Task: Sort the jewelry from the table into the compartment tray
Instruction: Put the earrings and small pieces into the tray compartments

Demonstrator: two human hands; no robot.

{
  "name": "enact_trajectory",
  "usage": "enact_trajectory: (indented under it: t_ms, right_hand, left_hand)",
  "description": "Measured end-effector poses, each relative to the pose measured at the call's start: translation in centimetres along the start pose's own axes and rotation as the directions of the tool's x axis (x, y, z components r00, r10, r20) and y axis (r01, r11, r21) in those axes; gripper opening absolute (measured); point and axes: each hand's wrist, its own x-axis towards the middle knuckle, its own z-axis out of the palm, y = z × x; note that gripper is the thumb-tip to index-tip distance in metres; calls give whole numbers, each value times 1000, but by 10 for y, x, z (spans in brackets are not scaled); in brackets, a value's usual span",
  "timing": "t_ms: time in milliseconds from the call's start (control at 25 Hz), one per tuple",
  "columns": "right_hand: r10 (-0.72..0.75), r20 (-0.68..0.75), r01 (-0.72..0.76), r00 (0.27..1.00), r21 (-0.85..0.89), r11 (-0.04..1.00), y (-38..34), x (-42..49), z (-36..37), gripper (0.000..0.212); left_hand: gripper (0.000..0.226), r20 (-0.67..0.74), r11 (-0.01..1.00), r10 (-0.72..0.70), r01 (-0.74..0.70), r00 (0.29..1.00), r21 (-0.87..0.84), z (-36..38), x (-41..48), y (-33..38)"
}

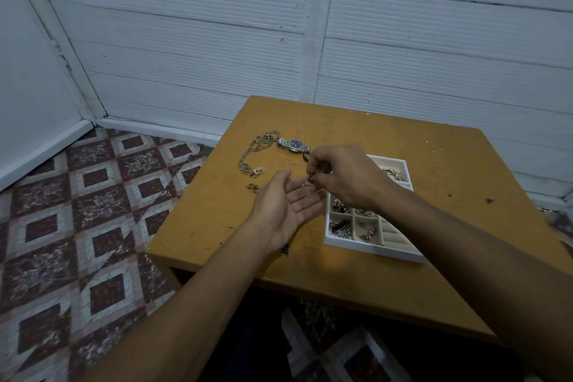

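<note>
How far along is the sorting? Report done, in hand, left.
Done: several compartments of the tray hold jewelry. In hand: the left hand carries loose bits on its open palm; the right hand pinches a small piece above it. Left: the chain, the watch and a small cluster lie on the table.

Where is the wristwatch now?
In the head view, the wristwatch lies on the table, beyond and left of the tray, between the silver chain and the right hand, which pinches a small charm.
</note>
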Motion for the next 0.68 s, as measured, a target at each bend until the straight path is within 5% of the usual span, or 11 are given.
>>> enact_trajectory:
  t_ms: [680]
  right_hand:
    - [98,-62,-98,993,3,995,40,-16,-14,11]
  left_hand:
    - [48,60,964,-110,91,992,251,30,15,-1]
